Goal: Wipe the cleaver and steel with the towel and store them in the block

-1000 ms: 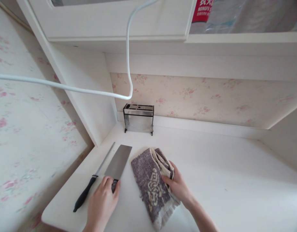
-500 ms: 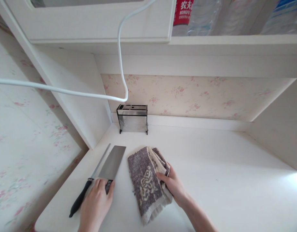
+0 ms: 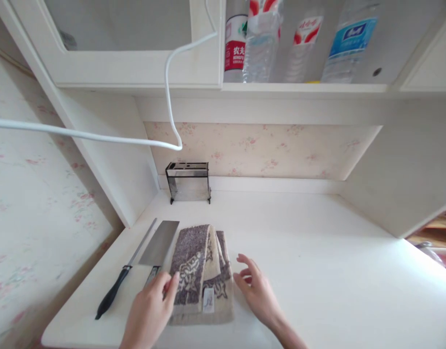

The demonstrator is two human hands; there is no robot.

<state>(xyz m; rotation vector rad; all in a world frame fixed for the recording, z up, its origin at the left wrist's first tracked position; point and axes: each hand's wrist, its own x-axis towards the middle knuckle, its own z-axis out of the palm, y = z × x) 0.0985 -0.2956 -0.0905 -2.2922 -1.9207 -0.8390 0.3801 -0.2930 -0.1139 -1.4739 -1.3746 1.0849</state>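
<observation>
Towel (image 3: pixel 197 271) lies lower centre; I see the right hand (image 3: pixel 259 295), fingers released, beside it. Whether the left hand (image 3: pixel 150 308), fingers curled, grips anything, I cannot tell.

Towel (image 3: pixel 188 266) lay near, between left hand (image 3: pixel 152 306) and right hand (image 3: pixel 257 293). Big knife (image 3: pixel 160 242) lay left. Metal rack (image 3: pixel 189 172) stood far.

floral wallpaper (image 3: pixel 266 148) and a white cupboard (image 3: pixel 135 70) suggest a home.

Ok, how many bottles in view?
4, along the upper shelf: leftmost bottle by the cabinet door, second bottle beside it, third bottle, blue-labelled bottle at right. More may be hidden.
</observation>
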